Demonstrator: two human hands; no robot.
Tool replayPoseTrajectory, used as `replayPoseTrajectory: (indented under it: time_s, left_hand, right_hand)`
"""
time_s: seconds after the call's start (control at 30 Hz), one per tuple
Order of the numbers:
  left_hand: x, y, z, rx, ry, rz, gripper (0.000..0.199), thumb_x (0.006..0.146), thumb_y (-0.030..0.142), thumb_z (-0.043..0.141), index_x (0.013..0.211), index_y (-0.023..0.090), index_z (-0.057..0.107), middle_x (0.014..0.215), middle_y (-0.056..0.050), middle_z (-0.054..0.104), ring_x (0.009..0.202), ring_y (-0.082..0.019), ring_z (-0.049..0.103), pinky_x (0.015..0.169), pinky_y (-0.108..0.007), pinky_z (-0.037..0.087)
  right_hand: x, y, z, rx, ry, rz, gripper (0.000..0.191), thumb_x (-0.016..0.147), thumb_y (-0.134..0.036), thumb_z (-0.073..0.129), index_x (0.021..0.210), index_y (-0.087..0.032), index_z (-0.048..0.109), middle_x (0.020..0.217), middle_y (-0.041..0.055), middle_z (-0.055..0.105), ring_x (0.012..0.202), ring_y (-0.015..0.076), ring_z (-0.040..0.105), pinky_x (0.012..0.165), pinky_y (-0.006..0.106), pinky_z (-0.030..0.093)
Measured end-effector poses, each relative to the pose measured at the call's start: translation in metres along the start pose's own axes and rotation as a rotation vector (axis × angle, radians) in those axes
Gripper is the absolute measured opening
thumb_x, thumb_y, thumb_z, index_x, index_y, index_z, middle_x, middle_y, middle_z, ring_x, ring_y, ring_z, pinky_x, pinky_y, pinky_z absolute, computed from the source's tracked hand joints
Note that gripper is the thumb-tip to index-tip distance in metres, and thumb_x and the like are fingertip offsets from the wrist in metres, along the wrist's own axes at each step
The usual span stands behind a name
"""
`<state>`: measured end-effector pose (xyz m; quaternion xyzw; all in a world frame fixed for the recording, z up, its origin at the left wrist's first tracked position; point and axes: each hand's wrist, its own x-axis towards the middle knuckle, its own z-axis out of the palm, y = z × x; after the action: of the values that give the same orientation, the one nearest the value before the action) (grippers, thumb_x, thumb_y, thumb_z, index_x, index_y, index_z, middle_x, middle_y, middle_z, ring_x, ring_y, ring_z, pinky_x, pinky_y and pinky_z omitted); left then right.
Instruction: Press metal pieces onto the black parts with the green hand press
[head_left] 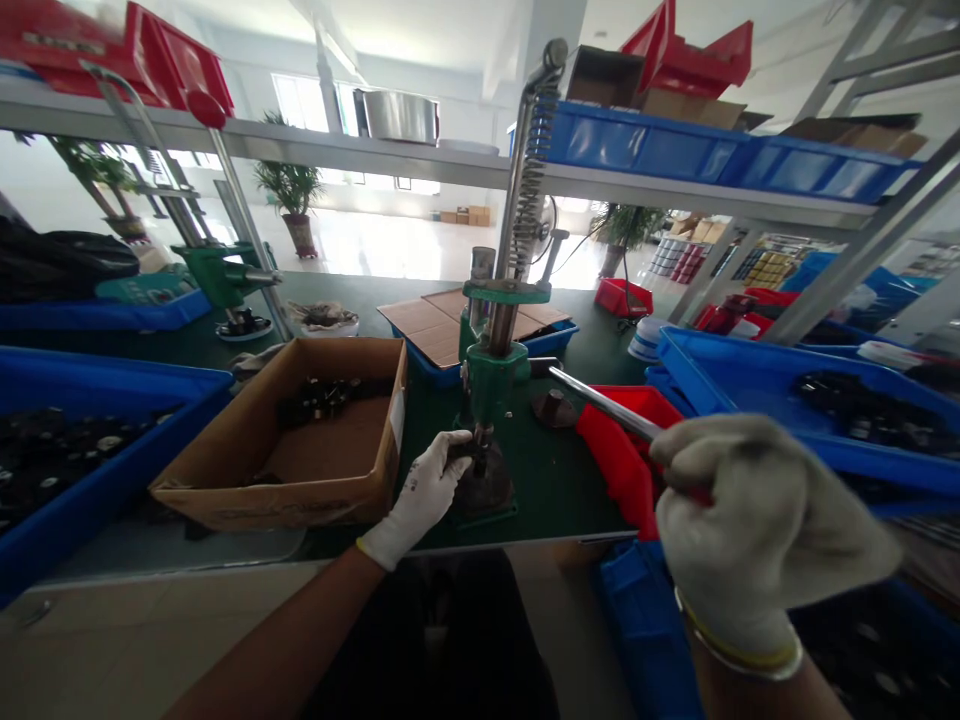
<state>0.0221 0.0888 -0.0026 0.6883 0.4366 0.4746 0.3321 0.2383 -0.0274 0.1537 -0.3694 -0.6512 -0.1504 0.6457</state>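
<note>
A green hand press point(491, 385) with a tall spring-backed column stands on the bench in front of me. My left hand point(429, 490), in a white glove, pinches a small black part point(459, 452) at the foot of the press, under its ram. Much of that part is hidden by the fingers and the ram. On the right, my gloved right hand point(739, 510) is wrapped round the end of the press lever point(604, 405). The lever slopes down from the press toward that hand, which is slightly blurred.
Left of the press sits a cardboard box point(277, 505) with black parts inside. Blue bins point(187, 400) of black parts stand at far left, with another blue bin point(720, 375) at right. A red bin point(619, 470) lies beneath the lever. A shelf point(465, 168) crosses behind.
</note>
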Motion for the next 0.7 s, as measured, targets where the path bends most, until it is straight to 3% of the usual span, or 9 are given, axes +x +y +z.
replayPoseTrajectory:
  time_s: [0.07,0.2,0.4,0.57,0.7]
  left_hand:
    - [-0.002,-0.003,0.001,0.006,0.012,-0.010,0.027,0.089,0.021,0.058,0.116,0.019,0.064,0.116,-0.008,0.072,0.114,-0.022,0.068,0.105,-0.040,0.053]
    - [-0.005,-0.007,0.005,0.020,0.028,-0.021,0.027,0.089,0.023,0.058,0.115,0.019,0.064,0.116,-0.009,0.073,0.113,-0.023,0.069,0.104,-0.041,0.054]
    - [-0.007,-0.008,0.007,0.030,0.039,-0.029,0.030,0.090,0.025,0.057,0.119,0.019,0.063,0.119,-0.009,0.072,0.115,-0.023,0.069,0.105,-0.041,0.053]
    - [-0.008,-0.016,0.009,0.002,0.043,-0.035,0.031,0.089,0.028,0.057,0.118,0.019,0.063,0.118,-0.010,0.072,0.116,-0.024,0.067,0.108,-0.044,0.051]
    - [-0.008,-0.014,0.009,-0.038,0.048,-0.051,0.031,0.088,0.028,0.058,0.117,0.019,0.064,0.117,-0.010,0.071,0.116,-0.024,0.067,0.107,-0.044,0.050]
  right_hand:
    - [-0.044,0.008,-0.003,-0.004,-0.063,-0.047,0.026,0.090,0.001,0.050,0.075,-0.019,0.057,0.075,0.0027,0.065,0.064,0.0155,0.063,0.057,0.030,0.049]
    - [-0.102,0.017,0.000,0.012,-0.190,0.053,0.024,0.087,0.001,0.051,0.079,-0.020,0.057,0.078,0.0029,0.067,0.066,0.0145,0.061,0.056,0.028,0.050]
    - [-0.105,0.012,0.004,0.036,-0.189,0.121,0.024,0.089,0.001,0.053,0.079,-0.020,0.056,0.078,0.0031,0.065,0.066,0.0133,0.060,0.055,0.027,0.048]
    - [-0.118,0.023,0.013,0.047,-0.180,0.066,0.024,0.087,0.002,0.054,0.078,-0.020,0.054,0.076,0.0012,0.063,0.064,0.0120,0.057,0.054,0.026,0.048]
    - [-0.117,0.018,0.005,0.068,-0.194,0.107,0.024,0.091,0.000,0.049,0.082,-0.019,0.059,0.081,0.0034,0.062,0.073,0.0141,0.062,0.061,0.028,0.053]
